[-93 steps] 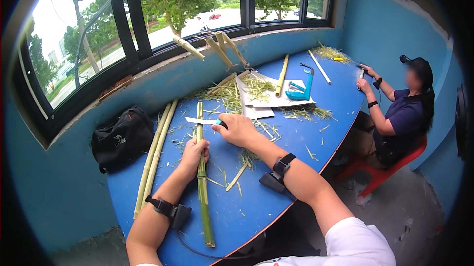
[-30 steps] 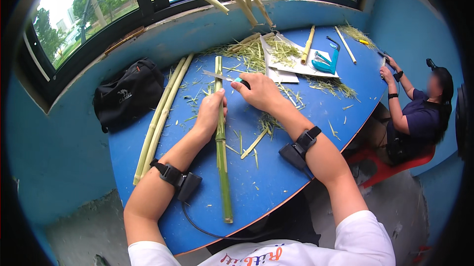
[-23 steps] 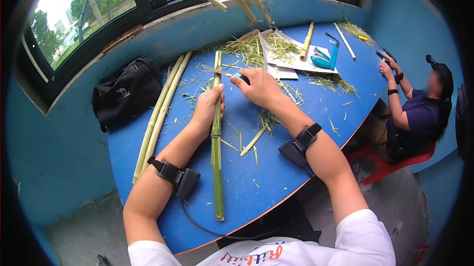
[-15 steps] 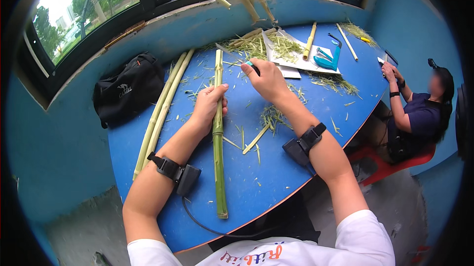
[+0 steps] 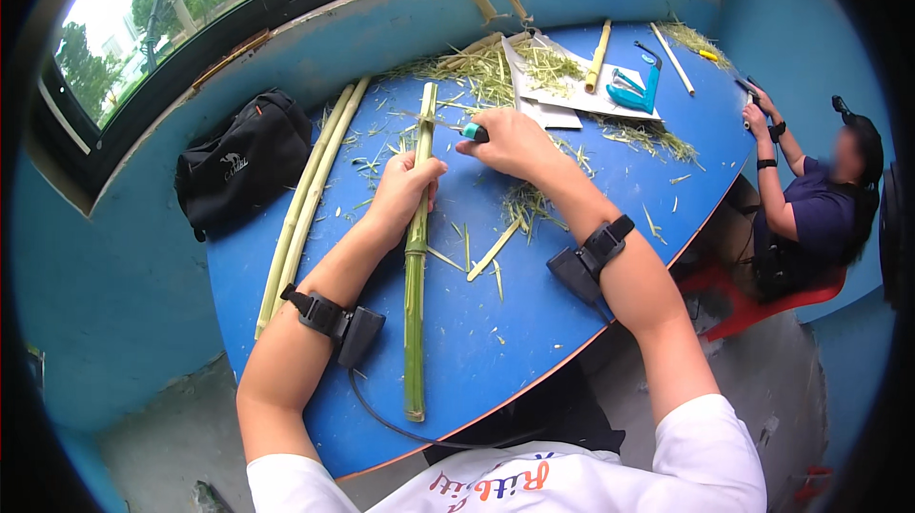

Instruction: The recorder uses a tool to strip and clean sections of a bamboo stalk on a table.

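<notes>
A long green stalk [image 5: 416, 303] lies lengthwise on the blue table [image 5: 534, 322], running away from me. My left hand [image 5: 404, 191] wraps around the stalk near its middle. My right hand [image 5: 510, 141] grips a small knife with a teal handle [image 5: 474, 133], its blade reaching left across the stalk's upper part. Both wrists carry black strapped devices.
Two pale stalks [image 5: 303, 199] lie to the left, next to a black bag [image 5: 243, 159]. Green shavings litter the table. White sheets [image 5: 562, 94], a teal tool [image 5: 640, 89] and more sticks lie at the far end. Another person [image 5: 810, 208] sits at the right on a red chair.
The stalk has slid away from me along the table. My right hand with the knife has moved further up and now sits across the stalk's upper part.
</notes>
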`<move>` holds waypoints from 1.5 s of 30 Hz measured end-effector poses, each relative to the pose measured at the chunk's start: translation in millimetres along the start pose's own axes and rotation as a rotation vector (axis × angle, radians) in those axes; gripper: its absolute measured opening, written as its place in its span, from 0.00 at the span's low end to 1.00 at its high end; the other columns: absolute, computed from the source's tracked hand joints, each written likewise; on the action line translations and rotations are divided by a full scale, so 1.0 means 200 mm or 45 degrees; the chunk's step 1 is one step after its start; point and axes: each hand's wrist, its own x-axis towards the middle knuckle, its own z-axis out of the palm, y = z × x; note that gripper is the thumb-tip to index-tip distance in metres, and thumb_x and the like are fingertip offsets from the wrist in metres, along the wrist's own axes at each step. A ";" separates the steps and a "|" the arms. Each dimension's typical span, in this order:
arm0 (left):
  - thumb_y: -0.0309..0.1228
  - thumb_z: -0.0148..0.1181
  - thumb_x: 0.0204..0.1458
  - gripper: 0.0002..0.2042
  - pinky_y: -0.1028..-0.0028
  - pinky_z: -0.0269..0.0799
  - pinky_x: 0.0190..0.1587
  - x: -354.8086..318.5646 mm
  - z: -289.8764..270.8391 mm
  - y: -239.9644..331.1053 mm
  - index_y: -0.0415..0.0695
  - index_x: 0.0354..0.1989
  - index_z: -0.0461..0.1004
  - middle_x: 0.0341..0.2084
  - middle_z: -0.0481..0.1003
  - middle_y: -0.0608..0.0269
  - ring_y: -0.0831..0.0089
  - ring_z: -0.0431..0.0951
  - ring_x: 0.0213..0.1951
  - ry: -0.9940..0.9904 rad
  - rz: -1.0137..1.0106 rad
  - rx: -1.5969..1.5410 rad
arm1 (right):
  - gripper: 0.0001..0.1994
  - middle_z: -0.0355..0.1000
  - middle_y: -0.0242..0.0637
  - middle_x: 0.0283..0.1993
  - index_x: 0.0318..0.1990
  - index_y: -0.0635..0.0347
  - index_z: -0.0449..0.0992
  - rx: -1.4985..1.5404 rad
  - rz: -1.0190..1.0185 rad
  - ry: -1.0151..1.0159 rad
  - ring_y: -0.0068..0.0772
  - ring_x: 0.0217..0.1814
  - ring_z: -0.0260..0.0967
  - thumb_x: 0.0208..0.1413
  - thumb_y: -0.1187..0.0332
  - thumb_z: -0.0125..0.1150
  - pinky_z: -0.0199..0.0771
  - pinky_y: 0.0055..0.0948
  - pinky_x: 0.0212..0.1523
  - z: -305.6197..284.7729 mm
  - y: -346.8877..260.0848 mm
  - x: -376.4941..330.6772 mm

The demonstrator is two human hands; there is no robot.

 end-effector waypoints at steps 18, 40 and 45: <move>0.29 0.54 0.44 0.06 0.77 0.63 0.19 -0.06 0.02 0.05 0.42 0.21 0.66 0.13 0.64 0.68 0.79 0.65 0.15 0.001 -0.033 0.234 | 0.07 0.74 0.50 0.29 0.27 0.61 0.77 -0.204 0.127 0.157 0.50 0.35 0.73 0.42 0.69 0.55 0.72 0.44 0.38 0.05 -0.02 0.05; 0.27 0.52 0.43 0.06 0.82 0.55 0.15 -0.04 -0.01 0.04 0.45 0.20 0.63 0.12 0.62 0.70 0.82 0.61 0.13 0.049 -0.068 0.108 | 0.08 0.73 0.51 0.29 0.27 0.61 0.77 -0.131 0.093 0.039 0.51 0.35 0.72 0.44 0.67 0.56 0.71 0.44 0.39 0.07 -0.05 0.05; 0.29 0.52 0.43 0.07 0.78 0.61 0.18 0.00 0.00 0.02 0.42 0.18 0.65 0.12 0.65 0.67 0.78 0.64 0.14 0.061 -0.077 0.173 | 0.08 0.73 0.51 0.28 0.27 0.62 0.77 -0.274 0.138 0.050 0.50 0.34 0.73 0.43 0.69 0.53 0.73 0.44 0.38 0.08 -0.02 0.08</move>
